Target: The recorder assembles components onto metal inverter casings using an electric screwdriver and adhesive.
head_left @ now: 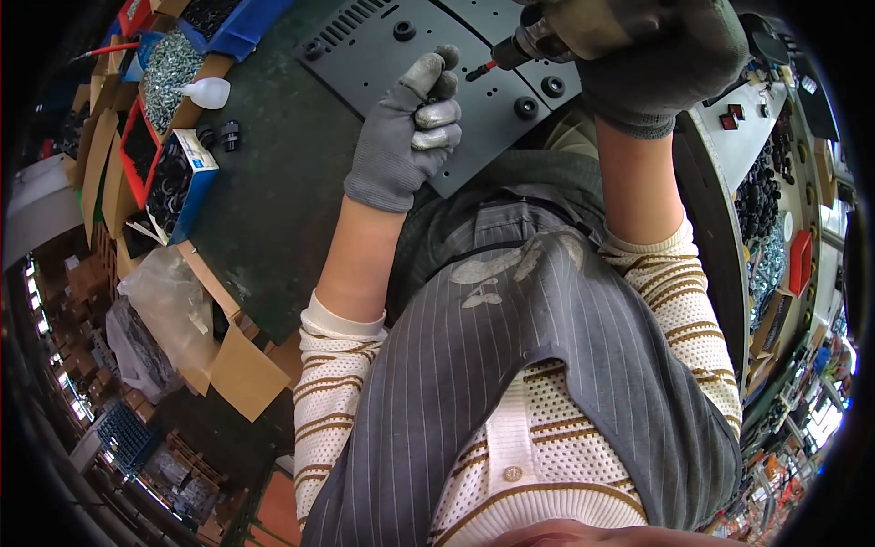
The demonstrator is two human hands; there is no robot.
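Facing a broad dark green desk [264, 228] and having a large, flat, perforated dark grey metal panel [492, 132] lying on its near side. Seeing an open blue-walled cardboard box [193, 202] of black rings [171, 187] standing at the desk's left. Holding an olive-and-black power driver [583, 27] over the panel's right part, wrapping the grip of the dark-grey-gloved right hand [674, 73] closed around it. Curling the fingers of the pale-tipped, grey-gloved left hand [406, 128] over the panel's left edge; holding that grip nearly closed, not being able to tell of anything pinched inside. Seeing round black discs [526, 108] sitting on the panel. Pointing the driver's slim red-and-black bit [479, 71] leftward, down toward the panel, just beside the left hand.
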